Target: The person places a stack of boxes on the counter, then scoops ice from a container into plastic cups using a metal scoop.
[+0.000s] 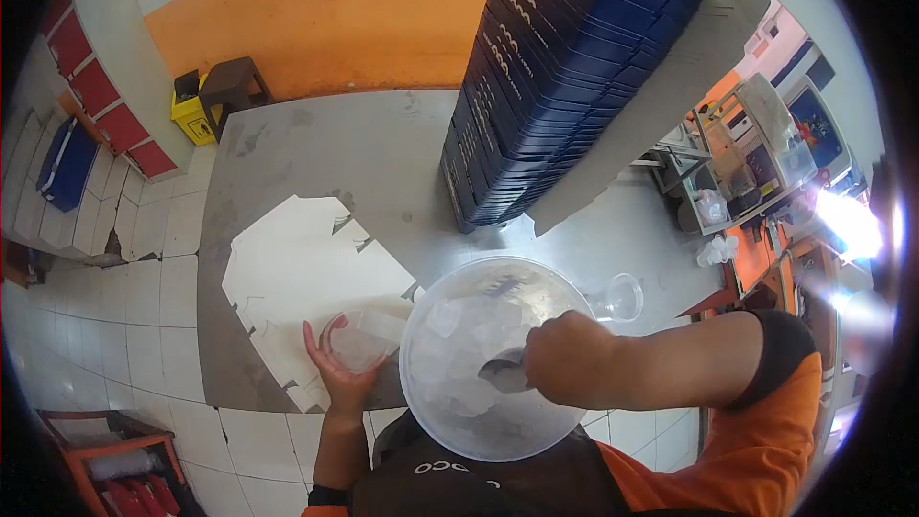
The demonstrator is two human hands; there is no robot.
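Note:
A round translucent tub stands at the table's front edge against my apron, with several chunks of ice inside. My right hand is closed around the handle of a metal scoop, whose blade is down among the ice. To the left of the tub, my left hand is wrapped around a clear plastic cup; its contents are hard to make out. Under that cup lies a flat white die-cut cardboard sheet. Right of the tub is another clear plastic cup.
A tall stack of folded dark blue cartons rises at the back of the grey table. Clear cups lie at its right edge, near a cluttered cart. A dark stool and yellow bin stand beyond the far left corner.

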